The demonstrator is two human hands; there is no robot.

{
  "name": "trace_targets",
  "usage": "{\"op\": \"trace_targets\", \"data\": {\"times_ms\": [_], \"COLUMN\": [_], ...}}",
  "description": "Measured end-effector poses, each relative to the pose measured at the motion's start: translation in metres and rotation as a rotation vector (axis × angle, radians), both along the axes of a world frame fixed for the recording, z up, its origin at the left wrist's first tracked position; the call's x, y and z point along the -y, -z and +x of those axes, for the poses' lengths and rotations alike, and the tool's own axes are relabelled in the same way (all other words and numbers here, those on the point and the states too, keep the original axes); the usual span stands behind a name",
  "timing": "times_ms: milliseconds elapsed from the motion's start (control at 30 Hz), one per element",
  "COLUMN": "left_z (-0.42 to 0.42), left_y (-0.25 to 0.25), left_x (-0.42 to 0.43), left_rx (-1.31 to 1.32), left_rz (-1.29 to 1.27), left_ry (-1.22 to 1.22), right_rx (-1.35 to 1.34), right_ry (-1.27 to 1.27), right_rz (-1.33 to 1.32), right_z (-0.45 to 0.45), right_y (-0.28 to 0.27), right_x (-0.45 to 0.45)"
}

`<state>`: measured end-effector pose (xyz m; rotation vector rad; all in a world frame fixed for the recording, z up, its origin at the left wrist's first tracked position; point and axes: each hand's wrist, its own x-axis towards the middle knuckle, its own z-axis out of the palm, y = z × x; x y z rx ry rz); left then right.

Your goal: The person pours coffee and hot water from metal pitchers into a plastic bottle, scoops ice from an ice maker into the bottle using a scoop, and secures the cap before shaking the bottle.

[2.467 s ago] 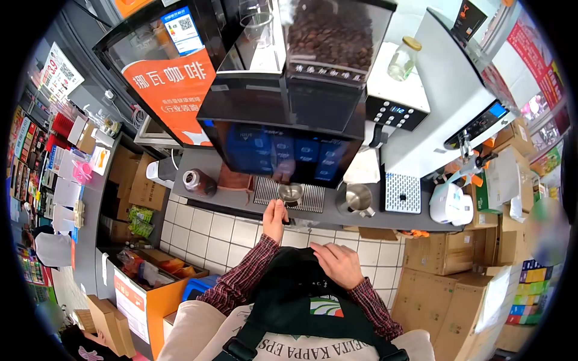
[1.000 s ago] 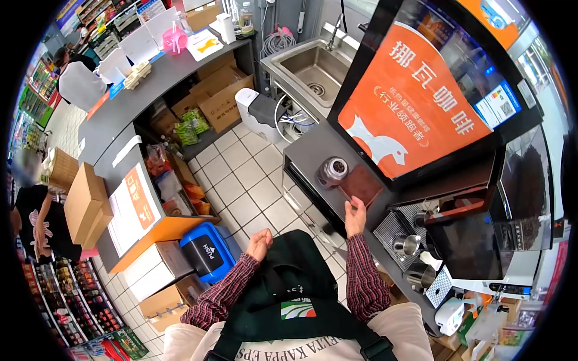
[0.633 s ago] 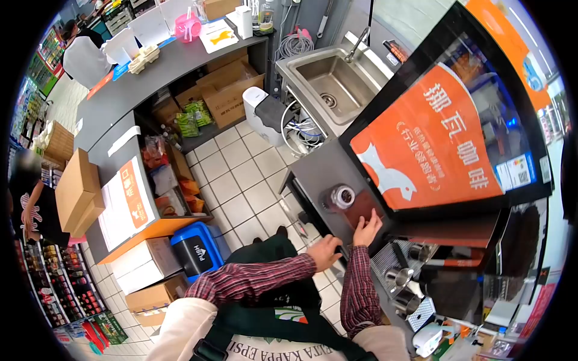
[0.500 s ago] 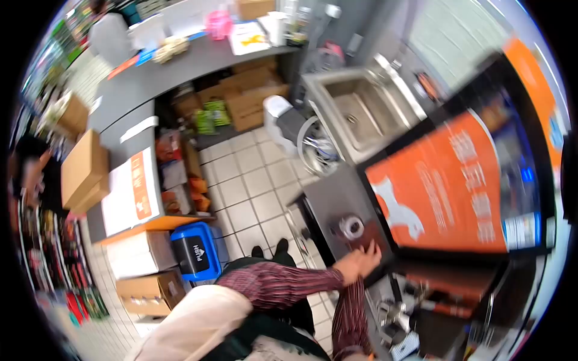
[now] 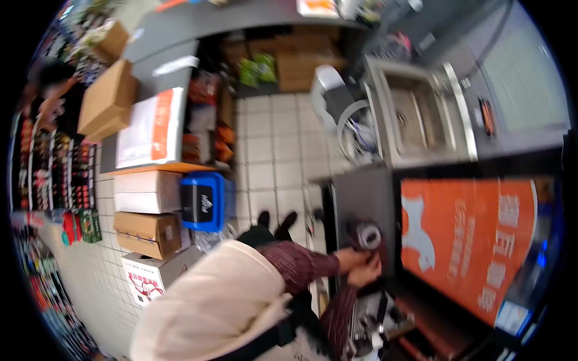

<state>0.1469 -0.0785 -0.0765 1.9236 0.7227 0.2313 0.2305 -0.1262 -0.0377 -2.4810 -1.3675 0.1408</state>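
Note:
My left hand and my right hand are close together over the dark counter, fingers curled inward. Blur hides whatever is between their fingers. Just beyond them on the counter stands a small dark round container with a pale ring-shaped top; I cannot tell whether my fingers touch it. By my right forearm is a metal coffee machine, partly hidden by the sleeve.
A large orange sign panel borders the counter on the right. Further ahead is a steel sink. To the left stand a blue push-lid bin and stacked cardboard boxes. Tiled floor lies between; a person is at far left.
My view has turned and shifted, so the sink and shelves sit differently in it. My hands stay near the round container; the right fingers, stretched out before, are now more curled.

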Motion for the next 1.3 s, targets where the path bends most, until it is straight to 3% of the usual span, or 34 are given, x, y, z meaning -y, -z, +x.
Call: {"op": "trace_targets", "data": {"times_ms": [33, 67, 100, 133, 167, 200, 233, 300, 333, 467, 533, 633, 700, 867, 933, 1033, 1200, 1300], "left_z": [-0.016, -0.029, -0.057, -0.084, -0.105, -0.125, -0.141, -0.152, -0.150, -0.119, -0.102, -0.100, -0.093, -0.128, -0.155, -0.213, -0.341, -0.424], "left_y": [0.022, 0.027, 0.012, -0.002, 0.003, -0.010, -0.014, -0.050, -0.070, -0.079, -0.061, -0.060, -0.039, -0.051, -0.060, -0.068, -0.075, -0.081], "left_x": [0.029, 0.047, 0.050, 0.048, 0.049, 0.044, 0.035, 0.005, -0.017, -0.084, -0.101, -0.109, -0.106, -0.125, -0.145, -0.181, -0.256, -0.291], "left_rx": [0.005, -0.037, 0.016, 0.034, 0.076, -0.061, -0.065, 0.044, 0.102, 0.286, 0.197, 0.130, 0.234, 0.381, 0.386, 0.404, 0.342, 0.287], "left_rz": [0.606, 0.736, 0.713, 0.571, 0.252, -0.065, -0.089, 0.032, 0.110, 0.367, 0.196, 0.092, 0.095, 0.114, 0.072, 0.144, 0.091, 0.219], "left_ry": [-0.079, -0.131, -0.063, 0.103, 0.183, 0.147, -0.042, -0.511, -0.685, -0.457, -0.311, -0.228, -0.258, -0.351, -0.438, -0.578, -0.760, -0.978], "right_rx": [0.017, 0.004, -0.093, -0.226, -0.226, -0.226, -0.222, -0.666, -0.676, -0.744, -0.893, -0.740, -0.746, -0.645, -0.797, -0.746, -0.612, -0.664], "right_ry": [0.019, 0.015, 0.090, 0.130, 0.069, -0.002, 0.003, 0.005, -0.005, -0.355, -0.341, -0.313, -0.271, -0.351, -0.380, -0.498, -0.873, -0.994], "right_rz": [-0.074, -0.168, -0.274, -0.177, -0.100, -0.024, -0.012, 0.032, 0.037, 0.093, 0.125, 0.030, -0.013, -0.076, -0.084, -0.147, -0.164, -0.152], "right_z": [0.005, 0.009, 0.005, -0.003, -0.008, -0.012, -0.020, -0.038, -0.036, -0.029, -0.024, -0.028, -0.030, -0.057, -0.085, -0.146, -0.254, -0.329], "right_y": [0.007, 0.008, -0.003, -0.016, -0.027, -0.039, -0.061, -0.099, -0.095, -0.081, -0.070, -0.086, -0.088, -0.110, -0.126, -0.146, -0.131, -0.122], "right_x": [0.005, 0.007, 0.003, -0.001, -0.002, -0.005, -0.013, -0.031, -0.035, -0.059, -0.064, -0.068, -0.071, -0.111, -0.143, -0.202, -0.316, -0.375]}}
